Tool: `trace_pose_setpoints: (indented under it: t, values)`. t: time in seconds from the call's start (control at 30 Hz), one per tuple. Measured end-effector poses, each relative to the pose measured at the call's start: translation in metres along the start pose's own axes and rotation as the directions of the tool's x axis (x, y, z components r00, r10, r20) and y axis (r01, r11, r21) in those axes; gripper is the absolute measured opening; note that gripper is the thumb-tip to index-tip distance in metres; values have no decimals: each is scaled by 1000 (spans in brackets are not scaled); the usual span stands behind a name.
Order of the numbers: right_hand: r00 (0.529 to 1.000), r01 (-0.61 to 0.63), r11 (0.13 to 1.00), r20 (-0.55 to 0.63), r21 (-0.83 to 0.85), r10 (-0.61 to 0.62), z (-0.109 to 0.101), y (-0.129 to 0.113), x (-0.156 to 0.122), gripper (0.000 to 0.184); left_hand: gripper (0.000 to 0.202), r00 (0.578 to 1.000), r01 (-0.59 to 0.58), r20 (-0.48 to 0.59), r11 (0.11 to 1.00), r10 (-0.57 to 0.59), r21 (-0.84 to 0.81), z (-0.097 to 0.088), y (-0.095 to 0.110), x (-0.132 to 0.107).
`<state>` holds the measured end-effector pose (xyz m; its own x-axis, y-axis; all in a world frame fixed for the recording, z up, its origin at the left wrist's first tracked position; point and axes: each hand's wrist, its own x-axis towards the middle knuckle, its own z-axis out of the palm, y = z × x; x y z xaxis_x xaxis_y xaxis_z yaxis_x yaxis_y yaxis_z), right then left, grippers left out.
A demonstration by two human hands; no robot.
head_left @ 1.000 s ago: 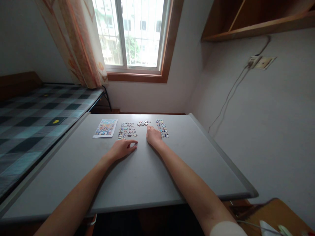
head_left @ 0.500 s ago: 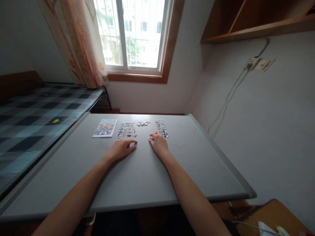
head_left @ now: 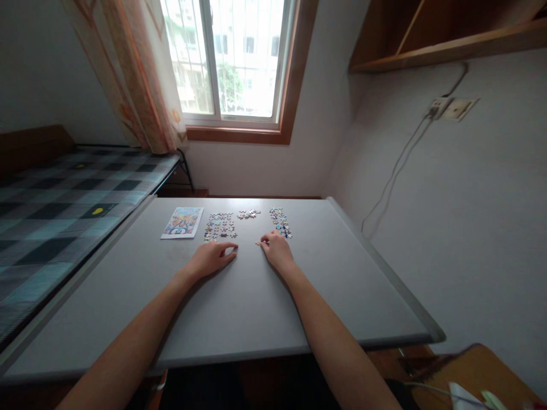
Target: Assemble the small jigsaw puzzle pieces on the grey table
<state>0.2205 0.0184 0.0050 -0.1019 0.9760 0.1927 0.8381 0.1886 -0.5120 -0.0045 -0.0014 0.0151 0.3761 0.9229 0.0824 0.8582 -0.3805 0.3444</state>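
My left hand rests on the table, its thumb and fingers apart with nothing between them. Just beyond it lie rows of loose jigsaw puzzle pieces. My right hand is closed, fingertips pinched at a small puzzle piece low over or on the tabletop; I cannot tell which. Right behind that hand is another block of puzzle pieces, partly covered by it. A small heap of pieces sits farther back, between the two blocks. Left of them lies a printed picture sheet with colourful cartoon figures.
The grey-white table has raised side edges. A bed with a checked cover stands to the left, and a window with a curtain is ahead. Cables hang from a wall socket. A wooden chair is at lower right.
My right hand's fingertips have drawn back slightly to the right, and the small puzzle piece at them shows more plainly. My left hand has stayed in place.
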Motion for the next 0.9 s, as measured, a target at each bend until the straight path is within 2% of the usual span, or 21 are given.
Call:
trace_pose_setpoints:
  t: [0.23,0.43,0.6,0.73,0.8,0.9]
  values:
    - [1000,4,993,14,121,-5,3,4,3,16,35,1000,-3,-14,1000,3,0,1,0,0]
    - [1000,-1,990,4,144,0,4,4,2,16,35,1000,-16,-22,1000,15,-13,0,-1,0]
    - [999,47,981,15,187,-51,4,2,1,12,34,999,-32,-35,999,32,-18,1,-1,0]
    - [995,50,953,63,297,-72,6,-3,-1,2,33,998,-48,-46,999,47,-26,2,-3,0]
    - [995,53,930,59,364,-80,8,-7,-2,4,33,997,-58,-50,998,57,-23,3,-4,0]
    - [989,79,846,63,528,-132,11,-14,-3,5,36,992,-88,-91,996,85,-30,5,-4,1]
